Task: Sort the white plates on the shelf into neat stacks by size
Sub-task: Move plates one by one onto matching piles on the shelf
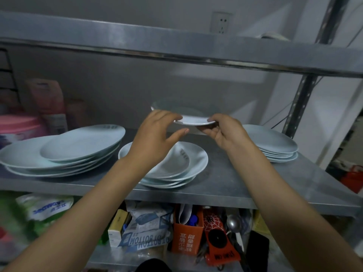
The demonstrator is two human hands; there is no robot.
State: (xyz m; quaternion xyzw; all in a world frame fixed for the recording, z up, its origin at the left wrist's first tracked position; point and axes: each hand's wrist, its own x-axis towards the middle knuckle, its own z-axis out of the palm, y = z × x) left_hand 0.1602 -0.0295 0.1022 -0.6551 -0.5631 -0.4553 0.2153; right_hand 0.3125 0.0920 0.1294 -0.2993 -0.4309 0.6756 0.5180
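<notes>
A small white plate (193, 120) hangs in the air above the metal shelf (231, 185). My right hand (225, 132) grips its right rim, thumb on top. At the plate's left edge my left hand (157, 132) touches it with the fingertips, the thumb spread below. Under my left wrist lies a stack of medium plates (188, 165), the top ones askew. A stack of large plates (64, 154) sits at the left with a smaller plate on top. A tidy stack of plates (275, 144) stands at the right.
An upper shelf (176, 48) hangs close overhead. Pink containers and bottles (45, 107) stand at the back left. The shelf's upright post (300, 99) is at the right. The shelf below holds packets, boxes and utensils (176, 228).
</notes>
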